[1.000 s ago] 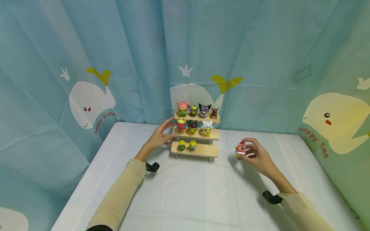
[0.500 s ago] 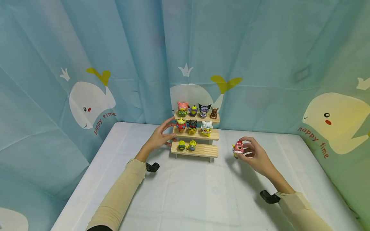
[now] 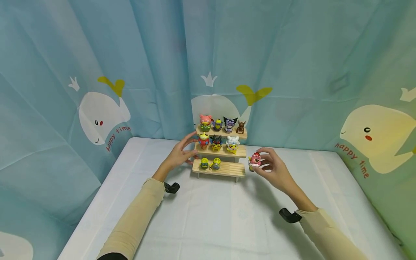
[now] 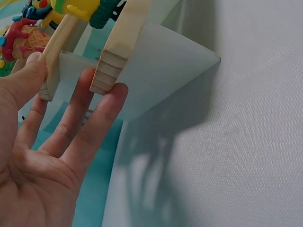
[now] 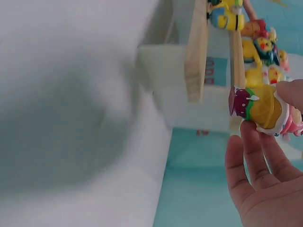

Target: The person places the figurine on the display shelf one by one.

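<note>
My right hand (image 3: 274,169) pinches a pink bear figurine (image 3: 255,160) with a red top, between thumb and fingertips, just off the right end of the bottom shelf. In the right wrist view the figurine (image 5: 265,109) lies sideways in the picture, its yellow body and purple base showing. A three-tier wooden display stand (image 3: 232,168) carries small figurines on every tier. My left hand (image 3: 178,155) rests at the stand's left end. The left wrist view shows its thumb (image 4: 31,75) on one board's end and extended fingers (image 4: 97,125) touching another.
Several figurines line the top tier, among them a pink one (image 3: 206,122) and a brown one (image 3: 241,127). The middle tier bears a white-hooded figurine (image 3: 232,144) at its right. Two yellow figurines (image 3: 216,163) stand left on the bottom tier. A blue curtain (image 3: 292,72) hangs behind the white-covered table (image 3: 208,224).
My right hand has carried the pink bear figurine leftward and slightly farther back, close to the stand's right end. The left hand and the stand have stayed put.
</note>
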`<control>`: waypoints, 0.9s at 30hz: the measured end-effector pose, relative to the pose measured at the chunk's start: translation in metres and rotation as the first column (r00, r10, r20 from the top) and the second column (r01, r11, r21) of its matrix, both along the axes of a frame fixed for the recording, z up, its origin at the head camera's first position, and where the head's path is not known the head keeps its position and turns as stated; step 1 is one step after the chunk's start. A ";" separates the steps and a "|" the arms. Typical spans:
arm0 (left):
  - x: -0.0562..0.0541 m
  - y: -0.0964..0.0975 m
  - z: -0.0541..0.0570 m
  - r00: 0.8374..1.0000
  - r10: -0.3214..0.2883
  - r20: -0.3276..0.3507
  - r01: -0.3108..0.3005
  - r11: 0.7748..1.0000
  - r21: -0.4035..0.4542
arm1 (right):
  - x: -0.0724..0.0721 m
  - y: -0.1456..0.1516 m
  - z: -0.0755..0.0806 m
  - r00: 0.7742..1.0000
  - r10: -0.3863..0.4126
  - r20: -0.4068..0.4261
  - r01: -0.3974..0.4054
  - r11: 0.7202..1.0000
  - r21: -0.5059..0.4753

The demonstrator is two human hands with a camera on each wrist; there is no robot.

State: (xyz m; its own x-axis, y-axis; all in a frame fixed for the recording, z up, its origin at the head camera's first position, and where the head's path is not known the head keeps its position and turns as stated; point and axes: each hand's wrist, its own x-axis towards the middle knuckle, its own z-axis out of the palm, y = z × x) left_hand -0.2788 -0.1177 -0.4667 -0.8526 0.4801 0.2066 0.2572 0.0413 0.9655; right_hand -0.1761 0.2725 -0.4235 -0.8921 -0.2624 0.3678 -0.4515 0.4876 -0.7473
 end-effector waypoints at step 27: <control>0.001 -0.001 0.002 0.999 0.005 0.032 -0.005 1.000 0.003 | -0.006 -0.080 -0.017 0.998 -0.013 -0.066 0.007 0.996 -0.087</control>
State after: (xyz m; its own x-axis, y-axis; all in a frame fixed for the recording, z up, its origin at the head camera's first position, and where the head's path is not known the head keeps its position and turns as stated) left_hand -0.2778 -0.1183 -0.4645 -0.8613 0.4749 0.1806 0.2260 0.0398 0.9733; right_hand -0.1819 0.1922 -0.4401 -0.8674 -0.2178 0.4475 -0.4969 0.4269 -0.7555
